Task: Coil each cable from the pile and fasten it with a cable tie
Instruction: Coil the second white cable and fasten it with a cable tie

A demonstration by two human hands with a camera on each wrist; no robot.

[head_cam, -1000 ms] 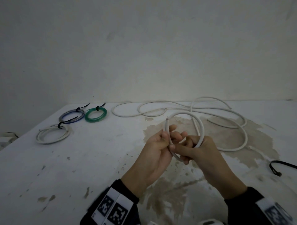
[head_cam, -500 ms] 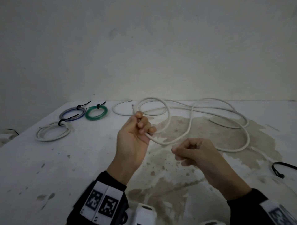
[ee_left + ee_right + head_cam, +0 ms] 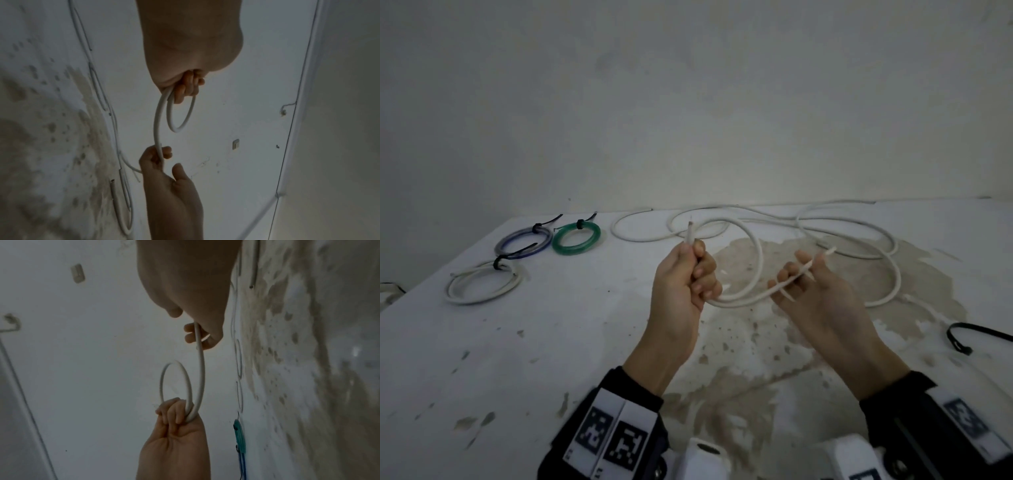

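A long white cable (image 3: 759,263) is held above the stained white table (image 3: 585,325). My left hand (image 3: 697,270) grips the cable just below its cut end, with one loop standing up from the fist. The left wrist view shows the same loop (image 3: 180,126) hanging from those curled fingers (image 3: 185,91). From there the cable runs right through my right hand (image 3: 796,281), whose fingers (image 3: 162,154) curl loosely round it. The remaining length (image 3: 893,274) lies in loose curves on the table behind. In the right wrist view the cable (image 3: 202,369) spans both hands.
Three tied coils lie at the back left: a white one (image 3: 482,284), a blue-grey one (image 3: 524,240) and a green one (image 3: 575,236), each with a black tie. A loose black cable tie (image 3: 962,332) lies at the right. A wall rises behind the table.
The hands, first together on one loop, have drawn apart. The left hand moved left with the loop and cable end; the right hand slid right along the cable.
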